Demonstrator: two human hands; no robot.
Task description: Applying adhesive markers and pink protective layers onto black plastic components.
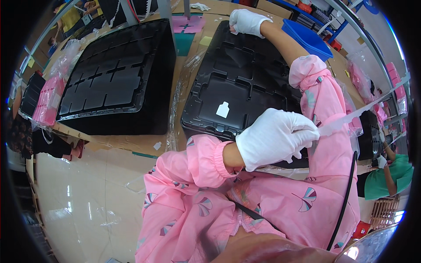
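White gloves cover both my hands. My left hand (280, 136) is closed in a pinch on a pale, translucent strip (364, 115), which looks like label backing and trails off to the upper right. Below that hand lies a stack of black plastic trays (223, 90), the top one upside down with moulded recesses. A small white label (222, 109) sits on its near left part. My right hand (249, 23) reaches across to the stack's far left corner, its fingers curled down against the edge. What those fingertips hold, if anything, is hidden.
Another black tray stack (105, 74) stands to the left on the cardboard-covered table (131, 141). Clear plastic film (179, 96) lies between the stacks. Beyond are a blue bin (307, 39) and a metal post (166, 26). Pink packs (49, 101) lie at left; a green-clad co-worker (388, 175) is at right.
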